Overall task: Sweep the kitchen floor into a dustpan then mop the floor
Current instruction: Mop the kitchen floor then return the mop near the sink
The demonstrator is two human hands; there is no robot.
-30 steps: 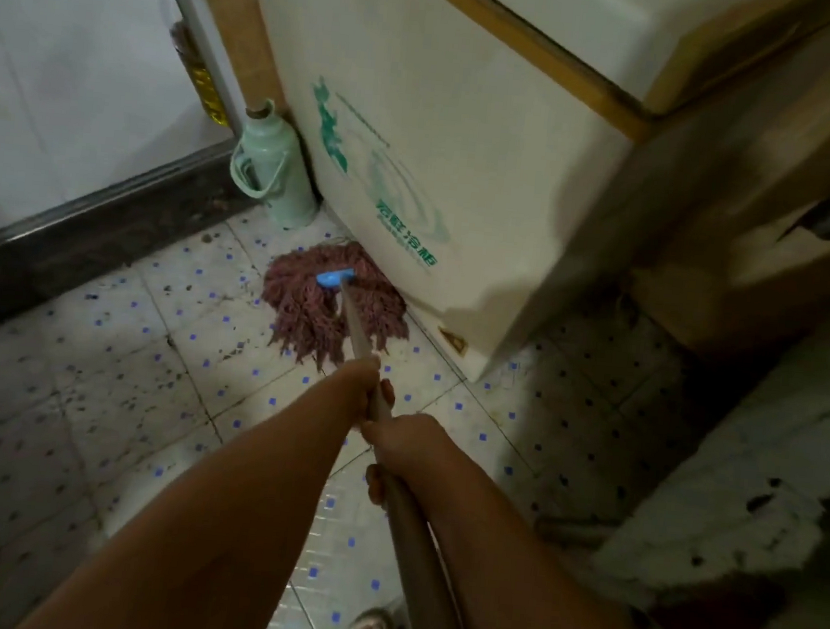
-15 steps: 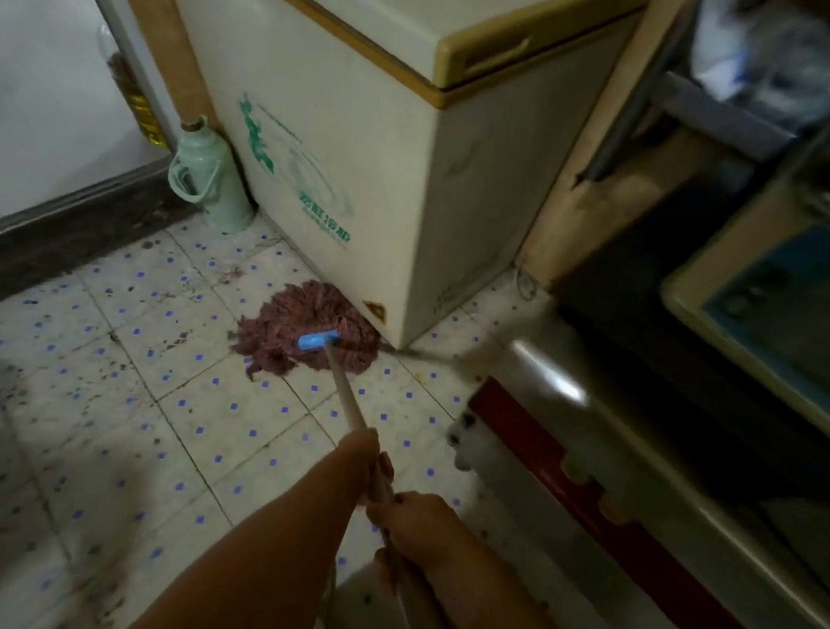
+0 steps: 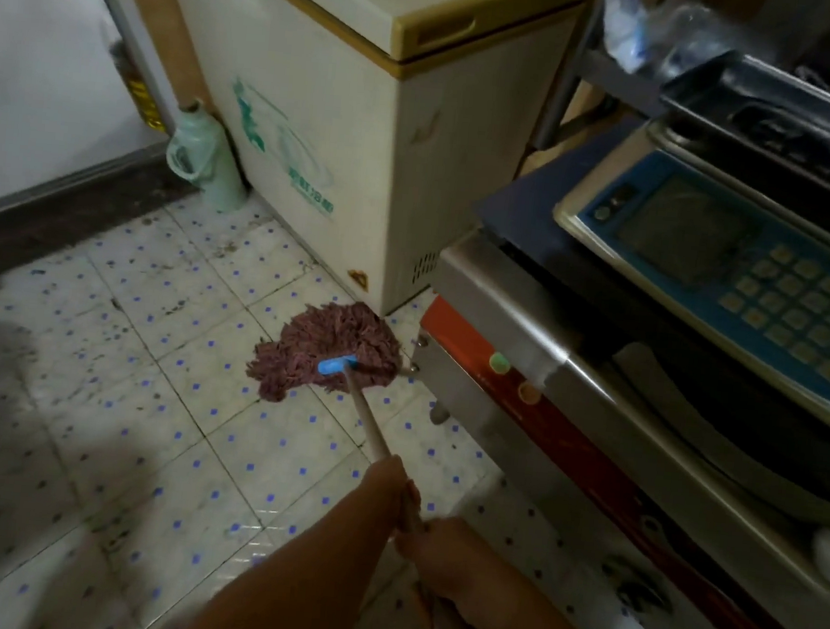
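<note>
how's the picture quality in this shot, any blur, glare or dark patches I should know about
Head view: dim overall, and the floor falls into shadow at lower left; faint glare on wet tiles near the left hand; the bottle and plastic bag look blurred; wide-angle bending tilts the freezer; the mop head reads fairly sharp.

Glossy speckled tile floor (image 3: 250, 455), shaggy cloth mop head (image 3: 330, 347), wooden handle (image 3: 368, 423), brushed-metal counter (image 3: 529, 304)

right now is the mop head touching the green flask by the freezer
Apart. The head view shows the mop head lying near the freezer's front corner, with several bare floor tiles between it and the green flask standing farther back by the wall.
</note>
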